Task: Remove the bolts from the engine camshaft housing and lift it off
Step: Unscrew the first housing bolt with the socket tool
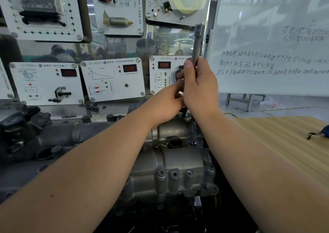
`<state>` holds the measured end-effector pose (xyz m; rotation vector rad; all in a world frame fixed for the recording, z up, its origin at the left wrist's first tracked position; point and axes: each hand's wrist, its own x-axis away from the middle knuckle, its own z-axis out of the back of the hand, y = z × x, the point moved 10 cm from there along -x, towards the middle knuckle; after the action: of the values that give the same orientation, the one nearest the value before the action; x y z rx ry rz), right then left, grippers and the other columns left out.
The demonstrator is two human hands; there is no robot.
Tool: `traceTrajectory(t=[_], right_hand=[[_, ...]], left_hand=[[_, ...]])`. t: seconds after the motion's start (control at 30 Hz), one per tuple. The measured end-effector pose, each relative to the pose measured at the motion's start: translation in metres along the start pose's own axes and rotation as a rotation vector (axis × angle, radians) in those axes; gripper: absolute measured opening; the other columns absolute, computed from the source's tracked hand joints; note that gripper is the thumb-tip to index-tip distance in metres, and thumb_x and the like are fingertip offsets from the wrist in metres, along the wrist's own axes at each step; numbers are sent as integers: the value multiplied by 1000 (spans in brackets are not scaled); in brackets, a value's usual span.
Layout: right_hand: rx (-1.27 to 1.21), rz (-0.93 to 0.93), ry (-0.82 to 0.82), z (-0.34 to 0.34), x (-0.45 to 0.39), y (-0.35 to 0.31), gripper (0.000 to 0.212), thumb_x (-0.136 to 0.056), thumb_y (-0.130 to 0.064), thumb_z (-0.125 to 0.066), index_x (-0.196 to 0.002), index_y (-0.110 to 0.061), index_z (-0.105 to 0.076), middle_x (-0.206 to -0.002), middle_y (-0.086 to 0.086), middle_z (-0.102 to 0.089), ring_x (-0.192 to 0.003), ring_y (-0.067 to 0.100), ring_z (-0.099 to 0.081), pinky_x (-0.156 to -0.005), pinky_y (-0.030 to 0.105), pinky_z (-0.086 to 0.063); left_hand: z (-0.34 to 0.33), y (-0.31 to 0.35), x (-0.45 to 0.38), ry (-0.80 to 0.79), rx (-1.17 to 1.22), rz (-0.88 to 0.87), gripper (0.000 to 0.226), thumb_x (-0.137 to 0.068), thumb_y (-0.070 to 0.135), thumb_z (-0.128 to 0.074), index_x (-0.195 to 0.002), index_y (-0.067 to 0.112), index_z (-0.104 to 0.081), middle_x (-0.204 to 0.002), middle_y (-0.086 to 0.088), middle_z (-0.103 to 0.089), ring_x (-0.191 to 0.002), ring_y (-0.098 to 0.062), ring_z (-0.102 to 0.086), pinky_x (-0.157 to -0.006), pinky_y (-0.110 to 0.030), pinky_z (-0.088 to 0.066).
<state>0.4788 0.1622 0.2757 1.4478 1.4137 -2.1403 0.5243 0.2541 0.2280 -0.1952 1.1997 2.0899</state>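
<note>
Right hand [199,88] gripping upright metal wrench handle [197,42] above far end of camshaft housing [178,159] on engine, left hand [165,103] touching it, finger pose hidden.

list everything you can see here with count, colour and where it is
engine housing: one, grey metal, centre foreground
bolts: several along the housing's near edge, grey
metal tool: one, silver, upright above the housing's far end
display panels: several, white, on the wall behind
whiteboard: one, white with handwriting, right
wooden table: one, tan, right
pouch: one, blue, table's right edge
left hand: at the tool's base, grip hidden
right hand: grips the tool
</note>
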Motion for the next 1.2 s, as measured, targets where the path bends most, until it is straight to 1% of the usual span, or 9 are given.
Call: traceTrajectory(t=[0.1, 0.33, 0.43, 0.6, 0.67, 0.8, 0.93, 1.03, 1.2], right_hand=[[25, -16, -16, -2, 0, 1, 30, -107, -36, -38, -81, -30, -51, -79, -10, -66, -75, -2, -59, -63, 10, -40], [19, -6, -38, -3, 0, 0, 25, -104, -36, -49, -119, -19, -58, -85, -5, -70, -82, 8, -66, -71, 24, -50], [54, 20, -39, -2, 1, -3, 20, -104, -31, -48, -103, -15, -59, -81, -3, -69, -78, 11, -65, -72, 32, -51], [82, 5, -31, -3, -1, 0, 23, -106, -31, -40, -87, -23, -51, -85, -10, -69, -77, 3, -63, -67, 24, -45], [67, -7, -34, -4, -1, 2, 21, -105, -32, -39, -90, -25, -52, -87, -10, -70, -78, 2, -63, -66, 24, -44], [7, -27, -27, -2, 1, 3, 29, -102, -38, -48, -126, -22, -53, -88, -8, -73, -84, 3, -67, -72, 20, -49], [48, 15, -34, -2, 1, -3, 10, -104, -30, -48, -105, -25, -56, -88, -6, -71, -83, 9, -66, -75, 31, -53], [70, -7, -29, -2, 0, -1, 18, -106, -28, -42, -94, -22, -53, -93, -6, -72, -84, 10, -65, -71, 27, -47], [10, -39, -26, -2, -1, 2, 9, -104, -35, -44, -104, -28, -51, -88, -9, -72, -83, 7, -67, -72, 26, -49]], left_hand=[[-2, -1, 1, -24, -10, 13, 30, -99, 28, -47, -119, 47, -59, -107, 9, -74, -100, -12, -69, -80, -34, -51], [1, 0, -2, 13, -32, -4, 37, -98, 16, -51, -129, 32, -60, -108, -1, -74, -101, -24, -70, -95, -53, -55], [1, -2, -1, 17, -10, 6, 37, -98, 16, -52, -130, 30, -60, -107, -1, -74, -101, -23, -70, -94, -52, -55], [-1, -2, 1, -4, 3, 13, 30, -101, 30, -48, -125, 43, -59, -109, 9, -74, -102, -12, -69, -80, -35, -51], [0, 0, 2, -1, 3, 2, 30, -99, 29, -49, -124, 42, -60, -108, 6, -74, -102, -18, -70, -89, -42, -54], [2, 2, 1, 12, -4, -15, 32, -96, 20, -51, -114, 45, -60, -101, 5, -75, -96, -19, -71, -86, -44, -58], [3, 1, 1, 21, -7, -5, 35, -98, 18, -52, -120, 44, -59, -99, 10, -74, -92, -13, -71, -72, -34, -54], [0, 0, 3, -2, 23, 16, 31, -102, 25, -49, -126, 44, -57, -102, 14, -74, -91, -5, -71, -70, -25, -47], [1, 2, 2, -1, -14, -1, 29, -103, 21, -49, -127, 32, -59, -104, 5, -74, -97, -17, -71, -79, -37, -54]])
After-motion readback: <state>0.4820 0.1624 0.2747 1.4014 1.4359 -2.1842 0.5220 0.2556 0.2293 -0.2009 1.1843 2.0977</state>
